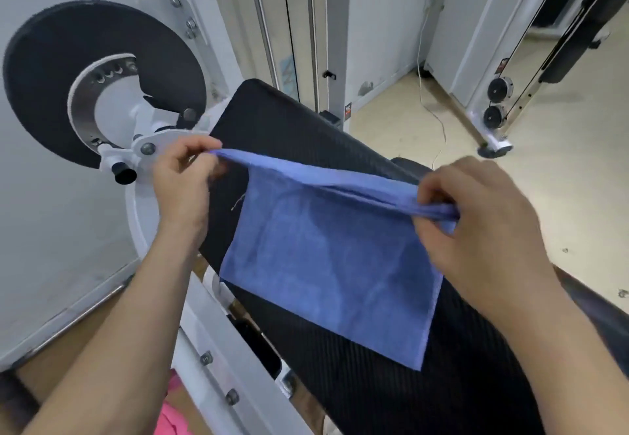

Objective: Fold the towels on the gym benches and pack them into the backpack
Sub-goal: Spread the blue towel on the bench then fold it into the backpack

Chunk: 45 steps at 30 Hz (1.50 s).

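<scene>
The towel (326, 264) hangs from its top edge, its lower part on the tabletop (374, 393). My left hand (183, 182) has its fingers pinching one corner, and my right hand (483, 227) has its fingers clamping the other, which is bunched. I judge that the bunching could skew the fold, or a corner could slip free.

Illumination was bright, even and diffuse; shadows were soft and faint. The blue towel (326, 264) showed darker mottled patches across its hanging face. The chrome guide rods (264, 26) carried a mild sheen. Wide-angle distortion bowed straight lines toward the edges. Sharpness was moderate, with slight smearing on the black bench pad (374, 383).
</scene>
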Each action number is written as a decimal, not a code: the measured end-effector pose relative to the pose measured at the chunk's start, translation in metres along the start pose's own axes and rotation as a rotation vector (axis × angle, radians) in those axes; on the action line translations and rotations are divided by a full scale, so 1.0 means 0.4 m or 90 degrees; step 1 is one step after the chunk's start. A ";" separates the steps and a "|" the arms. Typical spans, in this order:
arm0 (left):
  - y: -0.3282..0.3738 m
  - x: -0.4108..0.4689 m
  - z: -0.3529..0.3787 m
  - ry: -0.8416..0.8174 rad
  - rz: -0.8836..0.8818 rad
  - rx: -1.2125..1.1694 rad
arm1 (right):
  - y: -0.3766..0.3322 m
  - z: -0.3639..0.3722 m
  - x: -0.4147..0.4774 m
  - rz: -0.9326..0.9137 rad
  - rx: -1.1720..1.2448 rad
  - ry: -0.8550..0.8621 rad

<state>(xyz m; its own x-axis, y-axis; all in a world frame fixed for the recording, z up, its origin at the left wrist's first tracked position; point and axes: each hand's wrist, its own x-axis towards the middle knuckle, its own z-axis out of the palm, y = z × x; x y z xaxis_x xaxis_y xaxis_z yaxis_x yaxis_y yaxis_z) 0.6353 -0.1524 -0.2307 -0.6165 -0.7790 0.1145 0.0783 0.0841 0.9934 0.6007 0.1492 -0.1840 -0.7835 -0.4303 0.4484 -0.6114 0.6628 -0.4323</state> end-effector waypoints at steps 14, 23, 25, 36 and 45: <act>-0.192 -0.159 -0.156 -0.029 -0.205 0.187 | -0.026 0.116 -0.269 -0.126 -0.203 -0.323; -0.183 -0.151 -0.125 -0.098 -0.166 0.367 | -0.029 0.090 -0.193 -0.021 -0.166 -0.143; -0.181 -0.146 -0.114 -0.117 -0.193 0.407 | -0.014 0.074 -0.145 0.072 -0.181 -0.101; -0.136 -0.190 -0.142 -0.155 -0.367 0.064 | -0.005 0.021 0.048 0.233 0.087 -0.307; -0.231 -0.422 -0.179 0.025 -0.538 -0.256 | -0.141 0.281 0.061 -0.194 -0.166 -0.123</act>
<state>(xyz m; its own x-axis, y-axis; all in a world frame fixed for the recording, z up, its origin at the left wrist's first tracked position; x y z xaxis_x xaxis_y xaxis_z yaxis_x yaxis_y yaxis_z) 0.7881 -0.0732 -0.3425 -0.5657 -0.5046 -0.6522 -0.1142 -0.7354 0.6679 0.6035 0.0325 -0.2365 -0.5932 -0.7202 0.3598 -0.7886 0.6098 -0.0795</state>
